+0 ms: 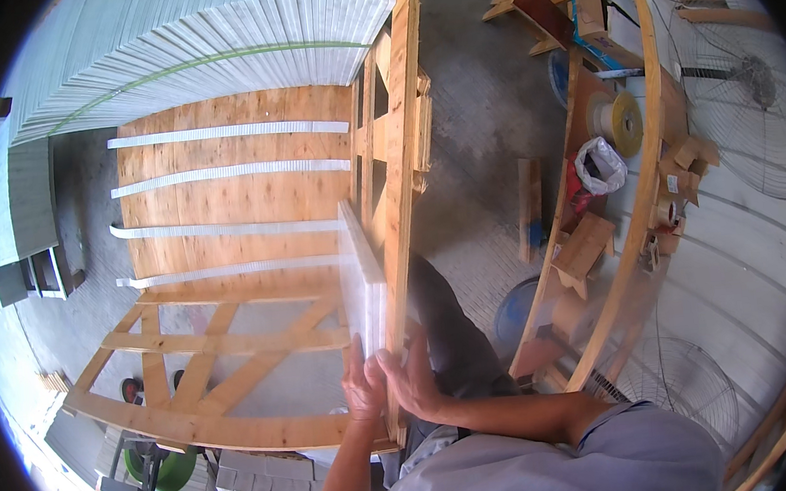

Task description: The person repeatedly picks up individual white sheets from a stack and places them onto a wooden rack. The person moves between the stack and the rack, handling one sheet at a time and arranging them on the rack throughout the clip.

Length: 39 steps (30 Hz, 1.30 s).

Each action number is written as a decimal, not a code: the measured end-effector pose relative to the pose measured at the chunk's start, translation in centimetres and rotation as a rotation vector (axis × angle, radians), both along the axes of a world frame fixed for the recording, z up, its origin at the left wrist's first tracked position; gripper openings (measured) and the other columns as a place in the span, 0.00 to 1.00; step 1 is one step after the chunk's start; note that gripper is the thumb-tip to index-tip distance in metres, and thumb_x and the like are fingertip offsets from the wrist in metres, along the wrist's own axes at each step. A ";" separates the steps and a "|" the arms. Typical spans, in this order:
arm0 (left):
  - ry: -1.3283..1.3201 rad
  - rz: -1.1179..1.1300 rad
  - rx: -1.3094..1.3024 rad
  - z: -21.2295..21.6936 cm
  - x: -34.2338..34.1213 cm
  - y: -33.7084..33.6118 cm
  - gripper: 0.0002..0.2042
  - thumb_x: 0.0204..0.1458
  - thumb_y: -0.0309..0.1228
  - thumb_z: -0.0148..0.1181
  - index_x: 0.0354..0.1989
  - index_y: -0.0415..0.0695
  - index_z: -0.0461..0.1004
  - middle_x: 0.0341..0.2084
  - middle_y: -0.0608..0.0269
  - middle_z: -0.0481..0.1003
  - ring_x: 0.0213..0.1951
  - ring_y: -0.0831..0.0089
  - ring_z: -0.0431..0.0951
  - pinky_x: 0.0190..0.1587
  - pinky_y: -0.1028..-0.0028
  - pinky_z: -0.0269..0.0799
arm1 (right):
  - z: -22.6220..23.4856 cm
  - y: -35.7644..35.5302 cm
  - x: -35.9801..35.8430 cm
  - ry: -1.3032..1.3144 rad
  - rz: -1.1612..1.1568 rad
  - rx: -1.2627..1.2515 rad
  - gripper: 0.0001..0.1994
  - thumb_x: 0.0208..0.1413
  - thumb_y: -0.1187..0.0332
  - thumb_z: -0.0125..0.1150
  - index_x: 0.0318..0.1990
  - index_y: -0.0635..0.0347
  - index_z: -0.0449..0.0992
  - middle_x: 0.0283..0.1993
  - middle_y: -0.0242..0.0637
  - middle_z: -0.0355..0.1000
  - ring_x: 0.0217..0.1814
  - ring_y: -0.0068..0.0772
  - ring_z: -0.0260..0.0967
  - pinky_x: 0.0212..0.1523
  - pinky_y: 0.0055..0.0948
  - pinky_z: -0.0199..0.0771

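A few thin white panels (pixel 363 281) stand on edge against the right side of a wooden crate (pixel 395 180), slightly blurred. At their near end is my left hand (pixel 363 388), its fingers lying along the panel face and its thumb at the edge. Close beside it, my right hand (pixel 411 381) is pressed to the near end of the panels and the crate's side rail, fingers stretched out. Part of the right fingers is hard to make out. White ribbed strips (pixel 232 173) run across the crate's plywood floor (pixel 239 198).
A long row of grey-white panels (pixel 207 37) with a green strap fills the crate's far end. An open slatted side (pixel 205 341) lies at the near left. Right of the crate are a wooden shelf (pixel 652 129) with cartons and a spool (pixel 623 122), and wire fans (pixel 757 83).
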<state>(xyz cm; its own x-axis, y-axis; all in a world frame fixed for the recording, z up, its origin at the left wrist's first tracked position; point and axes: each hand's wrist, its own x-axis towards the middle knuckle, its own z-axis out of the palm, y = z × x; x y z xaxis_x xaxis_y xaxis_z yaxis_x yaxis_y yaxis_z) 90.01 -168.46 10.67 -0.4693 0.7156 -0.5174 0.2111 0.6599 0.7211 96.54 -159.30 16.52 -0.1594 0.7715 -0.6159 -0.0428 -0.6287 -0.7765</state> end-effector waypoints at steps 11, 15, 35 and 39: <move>0.012 -0.022 -0.045 1.0 -0.5 0.1 0.23 0.61 0.40 0.46 0.60 0.36 0.65 0.51 0.37 0.71 0.51 0.40 0.72 0.53 0.58 0.70 | 4.7 10.0 4.0 -0.396 0.688 0.044 0.08 0.64 0.70 0.52 0.36 0.66 0.72 0.29 0.34 0.72 0.31 0.22 0.67 0.34 0.25 0.70; 0.018 -0.011 -0.020 0.9 -0.6 -0.2 0.24 0.59 0.39 0.50 0.59 0.34 0.65 0.53 0.37 0.70 0.53 0.43 0.71 0.56 0.59 0.67 | 9.3 14.1 -0.3 -0.160 0.675 0.160 0.11 0.66 0.66 0.51 0.38 0.66 0.73 0.34 0.36 0.75 0.38 0.23 0.71 0.43 0.25 0.72; -0.510 0.449 -0.270 -0.8 -4.7 0.4 0.31 0.60 0.52 0.45 0.58 0.35 0.67 0.56 0.39 0.68 0.60 0.47 0.65 0.63 0.62 0.58 | -27.3 19.4 -17.9 -1.024 2.471 0.408 0.21 0.54 0.55 0.50 0.42 0.65 0.79 0.49 0.54 0.74 0.51 0.53 0.72 0.51 0.43 0.71; -0.310 0.458 -0.699 -9.9 -6.3 1.2 0.23 0.60 0.46 0.42 0.49 0.40 0.73 0.47 0.41 0.74 0.49 0.47 0.74 0.53 0.54 0.68 | -30.4 18.0 -16.0 -1.118 2.447 0.286 0.20 0.54 0.60 0.50 0.47 0.64 0.78 0.53 0.50 0.73 0.55 0.51 0.71 0.54 0.46 0.70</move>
<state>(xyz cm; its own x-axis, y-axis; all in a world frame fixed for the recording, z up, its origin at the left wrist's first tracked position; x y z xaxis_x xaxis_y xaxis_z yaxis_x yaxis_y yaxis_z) 83.66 -167.27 0.75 -0.3981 -0.0344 -0.9167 -0.3192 0.9421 0.1032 80.55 -141.25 -13.87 -0.2229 -0.0294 -0.9744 0.3248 0.9402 -0.1026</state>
